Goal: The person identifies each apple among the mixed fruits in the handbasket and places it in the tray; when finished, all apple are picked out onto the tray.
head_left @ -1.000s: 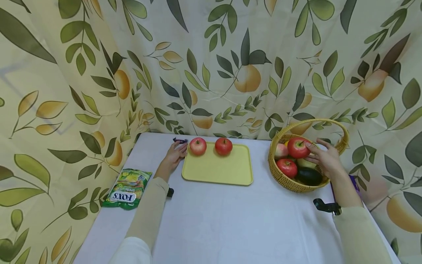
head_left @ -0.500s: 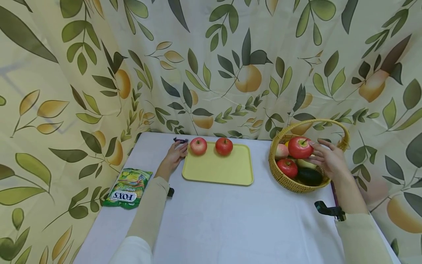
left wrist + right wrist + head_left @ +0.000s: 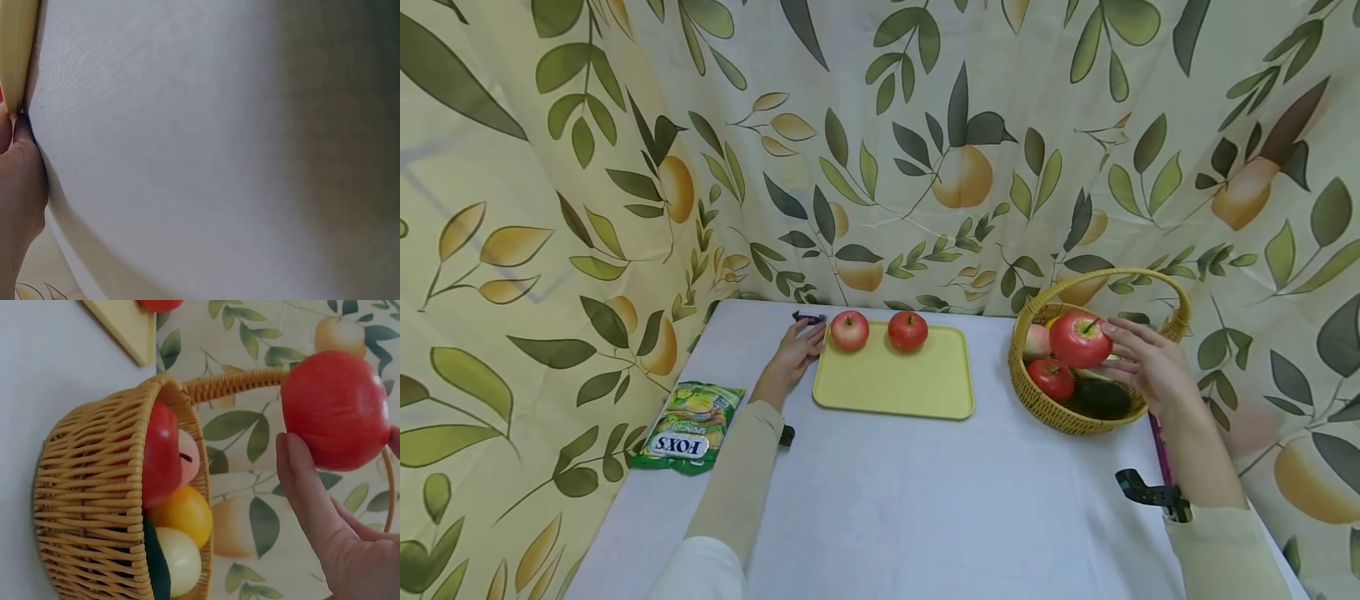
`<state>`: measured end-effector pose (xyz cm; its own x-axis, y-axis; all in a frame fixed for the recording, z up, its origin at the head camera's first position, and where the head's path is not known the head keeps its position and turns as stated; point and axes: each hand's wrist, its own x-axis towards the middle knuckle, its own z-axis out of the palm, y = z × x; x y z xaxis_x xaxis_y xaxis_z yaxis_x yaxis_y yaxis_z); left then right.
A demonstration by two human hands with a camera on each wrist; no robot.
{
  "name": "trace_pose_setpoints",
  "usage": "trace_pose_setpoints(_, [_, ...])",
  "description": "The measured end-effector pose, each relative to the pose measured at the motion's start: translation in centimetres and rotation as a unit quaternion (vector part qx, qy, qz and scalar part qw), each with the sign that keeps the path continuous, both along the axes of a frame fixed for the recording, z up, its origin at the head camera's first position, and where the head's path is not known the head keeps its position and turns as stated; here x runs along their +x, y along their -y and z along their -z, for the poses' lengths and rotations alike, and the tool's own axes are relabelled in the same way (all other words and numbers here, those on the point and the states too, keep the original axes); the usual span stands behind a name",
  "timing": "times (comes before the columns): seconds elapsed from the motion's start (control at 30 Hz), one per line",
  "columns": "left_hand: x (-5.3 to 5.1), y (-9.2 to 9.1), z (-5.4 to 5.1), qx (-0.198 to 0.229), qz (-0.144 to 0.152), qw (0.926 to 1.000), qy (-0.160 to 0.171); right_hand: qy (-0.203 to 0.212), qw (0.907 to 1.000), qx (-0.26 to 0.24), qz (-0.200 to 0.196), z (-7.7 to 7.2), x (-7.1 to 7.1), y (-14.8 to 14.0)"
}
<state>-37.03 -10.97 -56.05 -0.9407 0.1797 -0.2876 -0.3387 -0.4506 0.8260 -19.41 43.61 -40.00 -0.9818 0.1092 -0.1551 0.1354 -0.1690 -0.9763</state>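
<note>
My right hand (image 3: 1153,362) pinches a red apple (image 3: 1079,339) between thumb and fingers, and in the right wrist view that apple (image 3: 337,411) is lifted clear of the basket's contents. Under it stands a wicker basket (image 3: 1037,404) with an arched handle, holding another red apple (image 3: 1051,380), a pinkish fruit (image 3: 1037,342), a yellow fruit (image 3: 187,515), a pale round one (image 3: 178,561) and a dark eggplant-like item (image 3: 1101,398). At its left edge, my left hand (image 3: 793,354) grips the yellow tray (image 3: 895,387). Two apples, one pinkish red (image 3: 850,331) and one red (image 3: 907,332), sit along the tray's far side.
A green FOX'S candy bag (image 3: 688,427) lies left of my left forearm. Behind the left fingers is a small dark wrapped piece (image 3: 808,318). A purple item (image 3: 1161,450) shows partly behind my right forearm. Patterned curtain (image 3: 880,167) surrounds the white-covered table (image 3: 955,500).
The held apple has risen slightly out of the basket and come a little nearer, with my right hand and forearm. The left hand has stayed at the tray's edge.
</note>
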Motion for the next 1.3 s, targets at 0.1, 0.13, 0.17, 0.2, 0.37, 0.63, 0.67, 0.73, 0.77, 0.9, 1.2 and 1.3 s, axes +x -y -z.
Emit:
trace_pose_setpoints(0.1, [-0.1, 0.1, 0.1, 0.0, -0.001, 1.0, -0.001, -0.005, 0.9999, 0.012, 0.001, -0.2, 0.5, 0.6])
trace_pose_setpoints(0.13, [-0.1, 0.1, 0.1, -0.001, 0.0, 1.0, -0.003, -0.007, 0.9999, 0.015, 0.002, -0.2, 0.7, 0.8])
trace_pose_setpoints(0.17, [-0.1, 0.1, 0.1, -0.002, -0.001, 1.0, -0.003, -0.008, 0.9998, 0.016, 0.001, -0.2, 0.8, 1.0])
trace_pose_setpoints(0.2, [-0.2, 0.1, 0.2, -0.003, -0.001, 1.0, -0.003, -0.009, 0.9998, 0.017, -0.001, -0.2, 1.0, 1.1])
trace_pose_setpoints(0.37, [-0.3, 0.0, 0.3, 0.001, -0.006, 1.0, -0.003, -0.022, 0.9995, 0.011, -0.02, -0.3, 1.4, 2.1])
trace_pose_setpoints(0.63, [-0.2, -0.2, 0.3, -0.007, -0.003, 1.0, -0.003, -0.044, 0.9976, -0.007, -0.053, -0.3, 1.1, 4.0])
trace_pose_setpoints(0.67, [-0.2, -0.2, 0.3, -0.008, -0.002, 1.0, -0.004, -0.042, 0.9976, -0.006, -0.054, -0.4, 0.9, 4.4])
trace_pose_setpoints(0.73, [-0.2, -0.2, 0.2, -0.007, -0.005, 1.0, -0.002, -0.036, 0.9978, 0.003, -0.056, -0.5, 0.5, 5.0])
trace_pose_setpoints(0.77, [-0.2, -0.2, 0.2, -0.006, -0.006, 1.0, -0.001, -0.034, 0.9977, 0.009, -0.058, -0.5, 0.3, 5.4])
trace_pose_setpoints(0.9, [-0.3, -0.2, 0.1, -0.007, -0.009, 0.9999, -0.003, -0.022, 0.9977, 0.016, -0.062, -0.8, -0.5, 6.7])
trace_pose_setpoints(1.2, [-0.4, 0.0, 0.2, -0.007, -0.004, 1.0, -0.004, -0.005, 0.9961, 0.026, -0.084, -0.6, -1.9, 9.4])
trace_pose_setpoints(1.3, [-0.3, 0.0, 0.2, -0.007, -0.005, 0.9999, -0.006, 0.003, 0.9954, 0.026, -0.092, -0.3, -2.5, 10.1])
